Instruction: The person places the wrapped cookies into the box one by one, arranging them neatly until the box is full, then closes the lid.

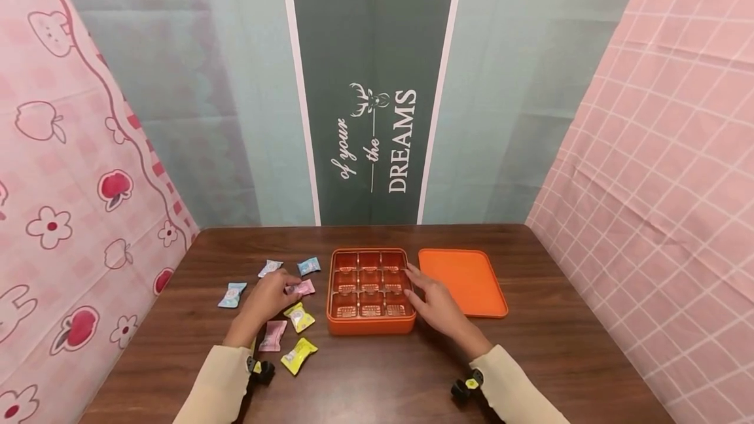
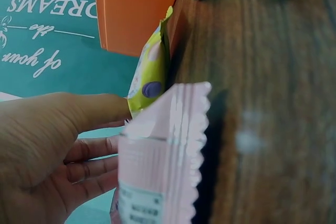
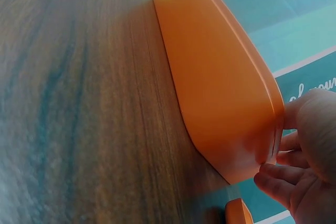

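My left hand (image 1: 271, 296) reaches among the wrapped candies, thumb and fingers on either side of a pink candy (image 1: 304, 287) that they pinch. In the left wrist view, another pink candy (image 2: 157, 161) hides the fingertips, and a yellow candy (image 2: 149, 74) stands out past the thumb. The orange box (image 1: 371, 327) holds a clear divided insert (image 1: 370, 291), whose compartments show no candy. At the box's right side rests my right hand (image 1: 438, 306), its thumb and fingers extended against the rim. The right wrist view shows those fingers (image 3: 281, 182) touching the box corner.
Blue candies (image 1: 232, 294) lie at the left and behind the left hand. Nearer the front are a yellow candy (image 1: 299, 355) and a pink candy (image 1: 273, 335). An orange lid (image 1: 462, 283) lies flat right of the box. Fabric hangings (image 1: 371, 31) border the wooden table (image 1: 565, 358).
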Available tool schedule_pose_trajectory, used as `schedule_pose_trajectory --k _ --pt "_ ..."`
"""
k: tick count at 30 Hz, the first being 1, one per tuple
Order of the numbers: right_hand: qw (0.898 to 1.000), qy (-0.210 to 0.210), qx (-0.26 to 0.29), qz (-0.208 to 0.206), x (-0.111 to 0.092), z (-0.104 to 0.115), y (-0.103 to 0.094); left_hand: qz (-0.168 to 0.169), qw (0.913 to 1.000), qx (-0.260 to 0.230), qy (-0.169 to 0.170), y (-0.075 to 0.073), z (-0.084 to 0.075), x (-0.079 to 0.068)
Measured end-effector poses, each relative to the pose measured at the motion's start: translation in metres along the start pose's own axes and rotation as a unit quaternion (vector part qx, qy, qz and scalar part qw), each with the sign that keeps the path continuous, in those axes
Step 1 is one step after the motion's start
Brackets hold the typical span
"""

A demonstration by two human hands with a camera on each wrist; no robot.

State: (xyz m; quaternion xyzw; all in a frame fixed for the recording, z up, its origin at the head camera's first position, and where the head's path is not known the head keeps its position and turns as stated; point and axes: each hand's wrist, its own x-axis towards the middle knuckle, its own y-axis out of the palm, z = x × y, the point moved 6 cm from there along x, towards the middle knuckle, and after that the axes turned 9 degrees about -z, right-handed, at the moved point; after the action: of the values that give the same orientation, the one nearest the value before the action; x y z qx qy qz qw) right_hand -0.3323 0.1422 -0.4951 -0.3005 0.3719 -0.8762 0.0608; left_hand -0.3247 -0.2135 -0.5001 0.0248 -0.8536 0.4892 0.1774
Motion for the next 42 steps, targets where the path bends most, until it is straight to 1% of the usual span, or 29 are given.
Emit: schedule_pose_trajectory --k 6,11,15,24,26,32,38,42 --pt "1.000 -0.003 0.002 0.003 0.001 0.001 0.001 -0.004 1.0000 0.007 0.001 -0.005 -0.002 0.002" --pt "1.000 0.009 0.002 0.006 0.000 -0.001 0.001 -0.013 0.9997 0.014 0.013 -0.005 -0.005 0.004" --pt "1.000 0.018 0.002 0.009 -0.001 -0.002 0.002 -0.019 0.9996 0.014 0.013 -0.006 -0.006 0.004" --pt "1.000 0.022 0.000 0.010 -0.001 -0.003 0.002 -0.029 0.9994 0.011 0.018 -0.008 -0.009 0.007" --pt "1.000 0.026 0.000 0.012 -0.002 -0.004 0.003 -0.030 0.9995 0.003 0.011 -0.008 -0.010 0.006" --pt "0.999 0.034 -0.002 0.016 -0.002 -0.004 0.003 -0.035 0.9992 -0.018 0.009 -0.010 -0.014 0.006" --pt "0.999 0.038 0.000 0.015 -0.003 -0.002 0.003 -0.048 0.9983 -0.032 0.002 -0.014 -0.019 0.006" --pt "0.999 0.034 -0.002 0.010 -0.005 -0.001 0.003 -0.044 0.9980 -0.045 -0.001 -0.016 -0.024 0.006"
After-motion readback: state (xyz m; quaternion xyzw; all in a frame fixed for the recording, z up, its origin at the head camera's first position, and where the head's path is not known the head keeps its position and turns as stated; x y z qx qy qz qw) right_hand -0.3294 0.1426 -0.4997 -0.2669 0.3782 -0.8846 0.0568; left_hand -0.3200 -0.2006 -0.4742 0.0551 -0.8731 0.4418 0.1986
